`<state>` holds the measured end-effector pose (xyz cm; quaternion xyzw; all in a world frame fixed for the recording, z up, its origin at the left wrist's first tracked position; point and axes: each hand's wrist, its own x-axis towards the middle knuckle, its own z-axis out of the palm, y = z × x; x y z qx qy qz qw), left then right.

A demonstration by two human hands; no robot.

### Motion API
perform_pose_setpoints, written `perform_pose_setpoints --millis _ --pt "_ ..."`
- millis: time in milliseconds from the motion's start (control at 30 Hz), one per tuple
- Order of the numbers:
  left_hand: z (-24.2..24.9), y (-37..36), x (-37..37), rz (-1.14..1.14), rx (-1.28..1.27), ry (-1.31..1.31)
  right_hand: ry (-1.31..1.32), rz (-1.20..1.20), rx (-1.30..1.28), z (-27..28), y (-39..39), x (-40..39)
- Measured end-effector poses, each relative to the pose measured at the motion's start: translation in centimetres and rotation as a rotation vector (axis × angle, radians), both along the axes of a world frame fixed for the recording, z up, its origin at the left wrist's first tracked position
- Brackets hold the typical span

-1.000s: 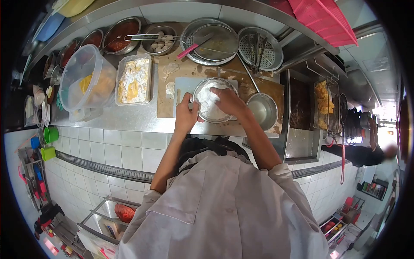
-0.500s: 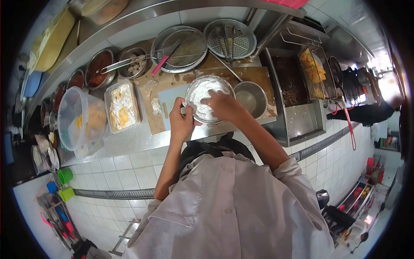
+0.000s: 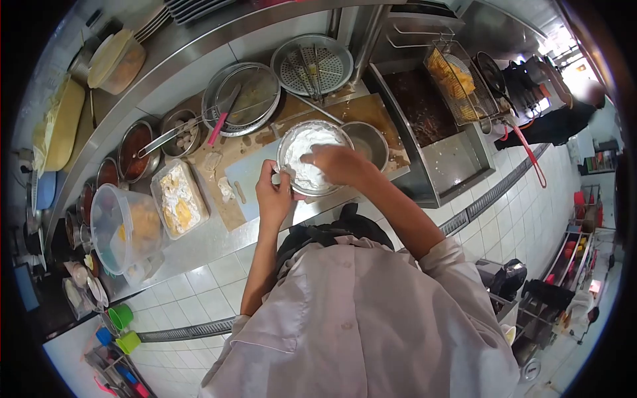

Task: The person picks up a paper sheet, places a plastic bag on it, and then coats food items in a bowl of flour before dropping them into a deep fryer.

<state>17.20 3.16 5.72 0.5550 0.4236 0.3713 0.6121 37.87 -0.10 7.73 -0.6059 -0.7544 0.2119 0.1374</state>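
Note:
A round metal bowl (image 3: 284,140) of white powder (image 3: 308,142) is near the counter's front edge. My left hand (image 3: 273,198) grips its near left rim. Over the powder reaches my right hand (image 3: 335,164), its fingers bent down into the bowl; the fingertips are hidden, so what they hold cannot be made out. Just right of the bowl stands a metal pot (image 3: 371,144). A pale cutting board (image 3: 245,174) lies partly under the bowl on the left. Further left sits a rectangular tub (image 3: 178,199) of floured yellow pieces.
A clear plastic bucket (image 3: 109,229) stands at the left. Behind are a strainer with a pink-handled knife (image 3: 222,118) and a perforated tray (image 3: 338,63). The fryer (image 3: 431,113) and its wire basket (image 3: 488,106) are right. Another person in dark clothes (image 3: 564,123) is far right.
The view has turned, so the counter appears tilted. My right hand has shifted slightly within the bowl; my left hand still holds the rim.

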Motion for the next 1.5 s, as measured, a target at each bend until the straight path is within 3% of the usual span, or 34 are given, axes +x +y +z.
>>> perform_pose_setpoints --millis 133,233,433,533,667,867,967,1067,1167,1267,1367,1500 --pt "-0.3 -0.3 0.1 -0.010 -0.007 -0.023 -0.069 0.037 0.108 -1.1 -0.3 -0.1" --pt "-0.2 -0.5 0.1 -0.005 -0.026 -0.026 0.121 0.018 0.239 -2.0 -0.3 1.1" --pt "0.6 -1.0 0.2 -0.014 -0.012 -0.019 0.137 0.058 0.248 -0.5 -0.7 -0.3" --pt "0.4 -1.1 0.2 -0.003 -0.004 -0.017 0.040 0.090 0.423 -1.3 -1.0 -1.1" --pt "0.7 -1.7 0.6 0.008 -0.012 -0.022 -0.212 -0.004 0.426 -2.6 -0.8 -0.9" --pt "0.7 -1.9 0.6 0.009 -0.034 -0.040 -0.258 0.095 0.348 -1.2 -1.9 0.4" --pt "0.8 -2.1 0.9 -0.007 -0.023 -0.025 -0.289 0.083 0.321 -3.0 -1.8 0.7" --pt "0.7 -2.3 1.2 -0.024 -0.018 -0.017 -0.306 0.052 0.078 -1.2 -1.5 0.8" --pt "0.3 -2.5 1.3 -0.015 -0.027 -0.034 -0.130 0.031 -0.047 0.5 -1.1 2.0" --pt "0.3 -2.7 1.3 -0.013 -0.042 -0.046 0.069 -0.014 0.022 1.8 -1.4 2.3" --pt "0.6 -2.8 1.4 -0.022 -0.043 -0.039 0.090 0.039 0.093 -0.1 -1.7 2.2" --pt "0.8 -2.7 1.3 -0.046 -0.071 -0.002 0.193 -0.067 0.097 -0.3 -2.4 1.8"
